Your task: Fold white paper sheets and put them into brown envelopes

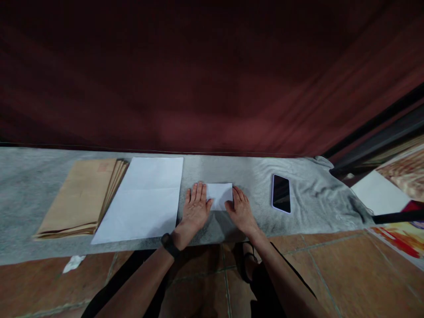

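Observation:
A small folded piece of white paper [219,196] lies on the grey cloth between my two hands. My left hand [196,205] rests flat over its left end, fingers stretched and thumb on the paper. At the right end lies my right hand [241,210], its fingers along the edge and its thumb set apart, touching the near right corner. Left of my hands is a large white sheet [145,198] with a crease across it. A stack of brown paper envelopes [77,192] lies further left, next to the sheet.
A phone [281,193] in a pale purple case lies to the right on the cloth-covered surface [245,170]. A dark red curtain [198,88] hangs behind. Crumpled white tissue [73,263] is on the tiled floor [357,269]. Colourful printed sheets [402,234] are at far right.

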Demonstrator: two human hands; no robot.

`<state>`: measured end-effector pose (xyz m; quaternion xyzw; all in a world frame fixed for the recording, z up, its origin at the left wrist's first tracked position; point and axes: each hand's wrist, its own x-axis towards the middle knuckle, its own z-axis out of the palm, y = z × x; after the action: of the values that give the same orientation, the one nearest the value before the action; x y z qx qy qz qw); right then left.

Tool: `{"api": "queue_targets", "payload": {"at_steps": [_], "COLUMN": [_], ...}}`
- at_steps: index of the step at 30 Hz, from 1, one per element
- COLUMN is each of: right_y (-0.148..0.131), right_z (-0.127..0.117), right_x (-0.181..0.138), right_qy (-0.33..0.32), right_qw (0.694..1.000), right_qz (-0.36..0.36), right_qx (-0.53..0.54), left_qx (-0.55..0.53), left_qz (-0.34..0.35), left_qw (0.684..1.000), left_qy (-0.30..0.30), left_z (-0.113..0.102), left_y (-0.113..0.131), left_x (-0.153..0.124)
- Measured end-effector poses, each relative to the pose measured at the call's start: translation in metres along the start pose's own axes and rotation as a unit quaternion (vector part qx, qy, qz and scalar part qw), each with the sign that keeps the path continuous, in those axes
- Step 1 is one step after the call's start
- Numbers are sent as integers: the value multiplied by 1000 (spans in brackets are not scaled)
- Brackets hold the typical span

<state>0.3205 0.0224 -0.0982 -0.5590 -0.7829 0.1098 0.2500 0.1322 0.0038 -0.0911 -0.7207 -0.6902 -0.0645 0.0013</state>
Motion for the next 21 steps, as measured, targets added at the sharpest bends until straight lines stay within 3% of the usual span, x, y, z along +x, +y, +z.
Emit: {"api": "queue_targets", "payload": {"at_steps": [5, 8, 15, 21], "right_y": [-1, -7, -46, -53], "right_z": [-6, -7, 8, 18], "right_x": [3, 3, -8, -15], "right_qy": [18, 22, -70, -86], "right_qw": [999, 1000, 994, 994], "right_qz": [33, 0, -69, -60], "right_qx": [7, 15, 56, -25], "left_qx": [-10, -18, -32, -37], "left_qz": [1, 23, 132, 124], "left_qw": [1000, 998, 990, 991], "left_qy": [28, 50, 34, 32], "left_z": [0, -1, 9, 11], "left_y": [0, 6, 17, 12], "left_x": [0, -2, -11, -15]}}
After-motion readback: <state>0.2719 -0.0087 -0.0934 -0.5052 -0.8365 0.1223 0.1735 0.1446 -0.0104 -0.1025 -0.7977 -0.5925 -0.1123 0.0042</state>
